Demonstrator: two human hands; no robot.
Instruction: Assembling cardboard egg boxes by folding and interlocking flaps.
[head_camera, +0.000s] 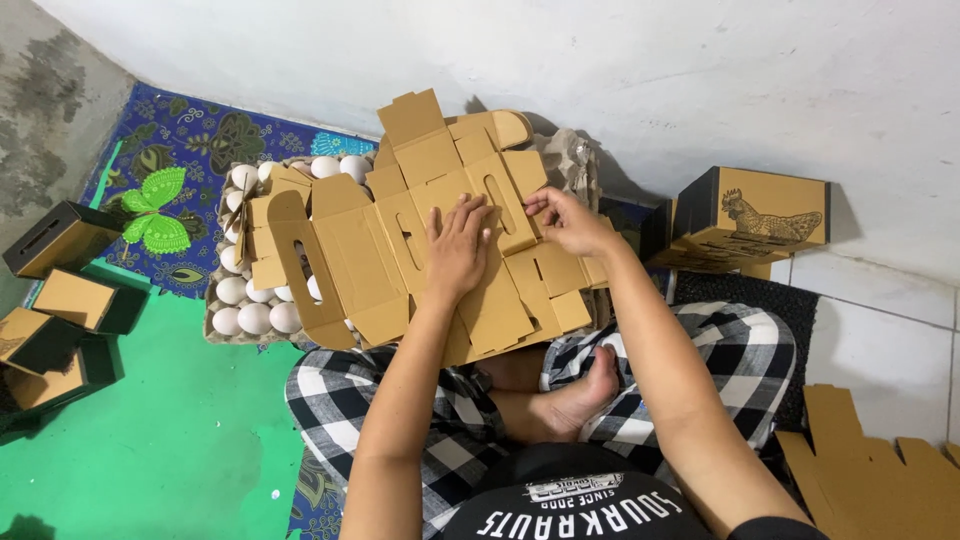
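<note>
Your left hand (457, 250) lies flat, palm down with its fingers together, pressing on the flat brown die-cut cardboard box blank (420, 235) that rests across your lap and spreads over the tray in front of you. Your right hand (568, 222) sits just beside it at the blank's right edge, fingertips pinched on a small cardboard flap (520, 205) there. The blank covers most of the grey pulp egg tray (215, 325), so only the white eggs (255, 318) along its left side and a few at the far edge show; the rest is hidden beneath the cardboard. Your crossed legs in black-and-white checked cloth (340, 395) lie under the near edge of the blank, with a bare foot (585, 395) between your forearms. To your left, on the green mat (170, 440), several folded brown boxes with dark insides (70, 300) stand in a cluster, well apart from your hands. To your right, a finished brown cardboard box with a chicken drawing (765, 220) stands against the white wall (600, 60), atop flat stock. More flat cardboard blanks (870, 470) lie on the white tiled floor (880, 350) at the near right.
</note>
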